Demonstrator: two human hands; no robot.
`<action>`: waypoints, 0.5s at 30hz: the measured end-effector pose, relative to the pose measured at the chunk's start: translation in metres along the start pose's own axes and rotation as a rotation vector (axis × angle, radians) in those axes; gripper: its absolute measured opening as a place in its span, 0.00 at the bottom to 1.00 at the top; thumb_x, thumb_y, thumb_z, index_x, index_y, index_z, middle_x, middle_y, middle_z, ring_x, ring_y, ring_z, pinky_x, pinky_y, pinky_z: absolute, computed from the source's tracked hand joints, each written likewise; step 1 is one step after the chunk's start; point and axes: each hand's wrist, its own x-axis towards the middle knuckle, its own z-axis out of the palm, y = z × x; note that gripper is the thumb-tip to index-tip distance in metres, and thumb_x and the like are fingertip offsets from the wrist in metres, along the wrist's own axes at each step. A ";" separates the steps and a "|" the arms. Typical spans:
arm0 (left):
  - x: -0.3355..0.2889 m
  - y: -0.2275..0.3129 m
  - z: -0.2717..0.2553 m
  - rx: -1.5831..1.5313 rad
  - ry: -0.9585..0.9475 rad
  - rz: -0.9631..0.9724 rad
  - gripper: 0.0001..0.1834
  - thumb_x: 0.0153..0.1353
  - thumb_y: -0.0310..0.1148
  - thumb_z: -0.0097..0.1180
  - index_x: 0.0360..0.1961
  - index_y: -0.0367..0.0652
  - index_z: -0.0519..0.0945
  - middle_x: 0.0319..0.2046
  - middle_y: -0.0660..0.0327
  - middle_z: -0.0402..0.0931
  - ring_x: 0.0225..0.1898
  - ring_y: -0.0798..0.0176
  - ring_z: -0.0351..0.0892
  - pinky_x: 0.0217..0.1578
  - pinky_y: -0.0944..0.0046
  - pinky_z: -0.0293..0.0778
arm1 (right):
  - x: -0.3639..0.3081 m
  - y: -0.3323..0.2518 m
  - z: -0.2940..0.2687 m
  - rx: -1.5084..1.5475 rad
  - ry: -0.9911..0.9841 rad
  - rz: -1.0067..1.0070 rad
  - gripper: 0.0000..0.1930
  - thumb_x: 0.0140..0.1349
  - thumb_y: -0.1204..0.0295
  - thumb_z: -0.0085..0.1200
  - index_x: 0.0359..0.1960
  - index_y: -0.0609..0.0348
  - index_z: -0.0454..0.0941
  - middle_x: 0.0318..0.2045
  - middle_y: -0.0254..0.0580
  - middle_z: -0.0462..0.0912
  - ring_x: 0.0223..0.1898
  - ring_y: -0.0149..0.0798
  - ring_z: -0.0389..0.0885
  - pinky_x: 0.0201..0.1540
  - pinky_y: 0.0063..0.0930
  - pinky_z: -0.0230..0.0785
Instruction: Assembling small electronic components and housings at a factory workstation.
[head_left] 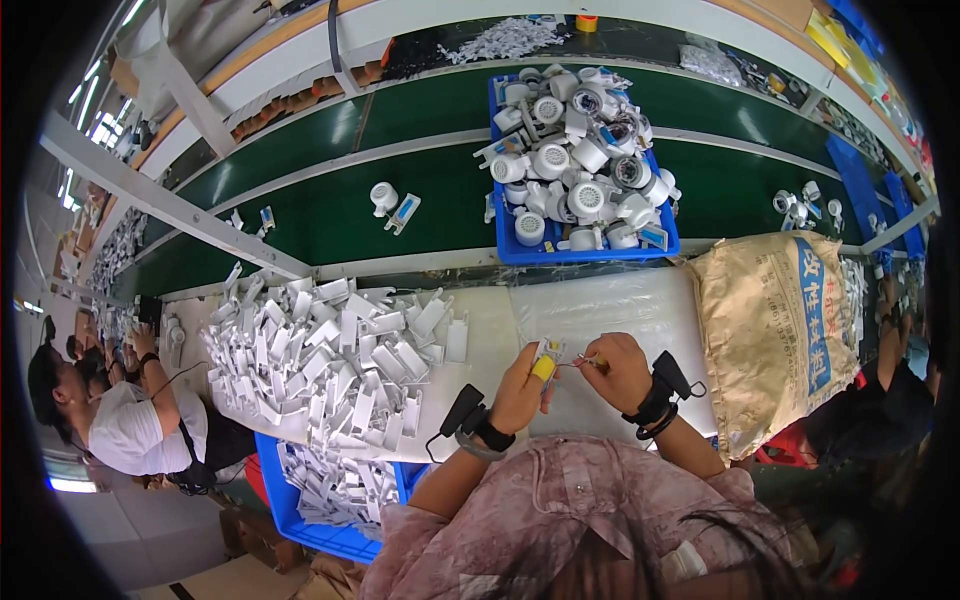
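My left hand (516,390) is closed around a small white plastic part (551,346) above the pale work surface (620,310). A yellow patch (543,368) shows by the thumb; whether it is tape on the thumb or belongs to the part, I cannot tell. Just to its right, my right hand (622,376) is closed in a pinch on something small, thin and shiny, too small to name. The fingertips of both hands nearly meet. Left of my hands lies a large heap of white plastic brackets (350,340).
A blue crate (590,254) piled with round white fan-like units (588,198) stands on the green conveyor belt (330,215). At my right leans a brown paper sack (745,340). A blue bin (290,515) with more brackets is below left. People work on both sides.
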 end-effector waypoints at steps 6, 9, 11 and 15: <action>0.001 -0.001 0.003 0.068 -0.012 0.041 0.15 0.63 0.24 0.43 0.52 0.38 0.66 0.30 0.61 0.74 0.21 0.74 0.72 0.18 0.72 0.68 | -0.008 -0.002 0.001 0.301 0.049 0.272 0.09 0.51 0.76 0.63 0.31 0.59 0.75 0.23 0.39 0.77 0.24 0.40 0.76 0.35 0.34 0.69; 0.003 -0.009 0.001 0.048 0.046 0.084 0.14 0.66 0.26 0.45 0.52 0.38 0.68 0.29 0.62 0.73 0.20 0.72 0.70 0.20 0.71 0.67 | -0.009 -0.007 -0.006 0.652 -0.075 0.485 0.08 0.53 0.77 0.61 0.34 0.60 0.76 0.26 0.37 0.79 0.23 0.35 0.77 0.39 0.33 0.70; 0.003 -0.007 0.001 0.038 0.045 0.071 0.15 0.66 0.26 0.45 0.53 0.38 0.68 0.29 0.62 0.73 0.21 0.72 0.70 0.20 0.71 0.67 | -0.010 -0.007 -0.007 0.769 -0.069 0.469 0.07 0.54 0.78 0.60 0.35 0.60 0.77 0.28 0.37 0.80 0.23 0.33 0.77 0.42 0.33 0.71; 0.001 -0.002 0.004 -0.035 0.010 0.049 0.16 0.61 0.21 0.43 0.51 0.39 0.67 0.27 0.64 0.73 0.20 0.74 0.71 0.19 0.73 0.70 | -0.011 -0.009 -0.006 0.354 0.024 0.059 0.07 0.53 0.81 0.59 0.35 0.60 0.78 0.29 0.39 0.80 0.30 0.38 0.79 0.52 0.37 0.67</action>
